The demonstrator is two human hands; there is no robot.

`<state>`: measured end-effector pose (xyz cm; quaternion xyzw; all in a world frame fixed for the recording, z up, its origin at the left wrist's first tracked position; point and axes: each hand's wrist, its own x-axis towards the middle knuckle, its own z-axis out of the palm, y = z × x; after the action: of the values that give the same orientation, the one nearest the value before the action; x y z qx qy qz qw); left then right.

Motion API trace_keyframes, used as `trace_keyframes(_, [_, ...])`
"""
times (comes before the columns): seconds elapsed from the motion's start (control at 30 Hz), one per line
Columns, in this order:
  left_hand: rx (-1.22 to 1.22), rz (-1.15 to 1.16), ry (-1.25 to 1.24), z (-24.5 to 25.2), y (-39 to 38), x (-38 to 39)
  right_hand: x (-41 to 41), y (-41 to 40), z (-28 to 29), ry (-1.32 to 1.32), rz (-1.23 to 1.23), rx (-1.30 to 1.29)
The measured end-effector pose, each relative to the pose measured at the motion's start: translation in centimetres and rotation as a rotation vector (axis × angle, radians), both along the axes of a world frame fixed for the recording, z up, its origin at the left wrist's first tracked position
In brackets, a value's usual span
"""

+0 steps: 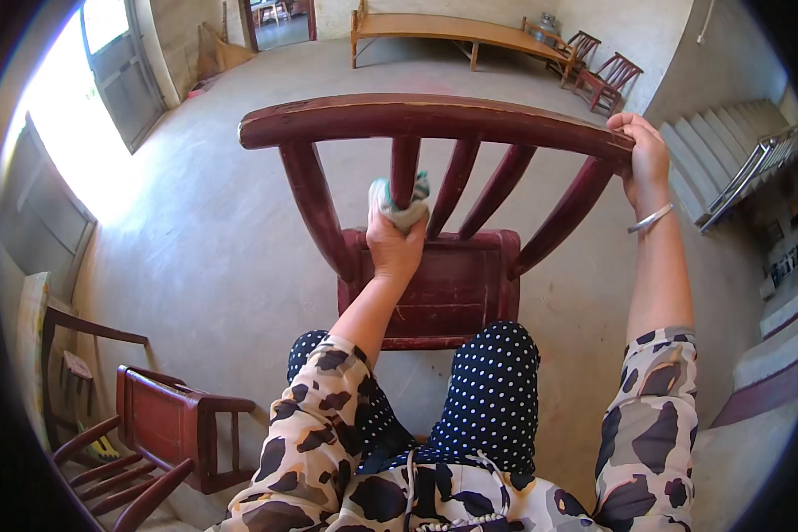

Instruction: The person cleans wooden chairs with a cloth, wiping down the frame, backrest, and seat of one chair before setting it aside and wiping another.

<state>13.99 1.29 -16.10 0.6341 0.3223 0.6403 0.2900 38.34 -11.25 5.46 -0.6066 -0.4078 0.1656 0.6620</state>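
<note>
A dark red wooden chair [432, 118] stands in front of my knees, its slatted back towards the far side of the room and its seat [439, 286] below. My left hand [396, 243] holds a whitish cloth with green marks [380, 194], wrapped around one of the back slats. With my right hand [646, 156], which wears a silver bangle at the wrist, I grip the right end of the chair's top rail. The fingertips behind the rail and behind the cloth are partly hidden.
Another red wooden chair [159, 425] lies tipped at the lower left, near a dark frame. A long wooden bench-like bed [439, 28] and small red chairs [602, 85] stand at the far wall. Concrete stairs with a metal railing [738, 179] rise at right; an open metal door [123, 80] is at left.
</note>
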Motion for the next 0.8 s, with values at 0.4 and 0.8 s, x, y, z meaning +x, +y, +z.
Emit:
trace_keyframes(0.4, [-0.096,-0.169,-0.131,4.5,-0.1,-1.2,-0.1,0.6,-0.8,0.022,0.020,0.035])
trace_keyframes(0.8, [-0.402,-0.013,0.043,-7.7,1.7,-0.4,-0.1,0.4,-0.4,0.010,0.021,0.006])
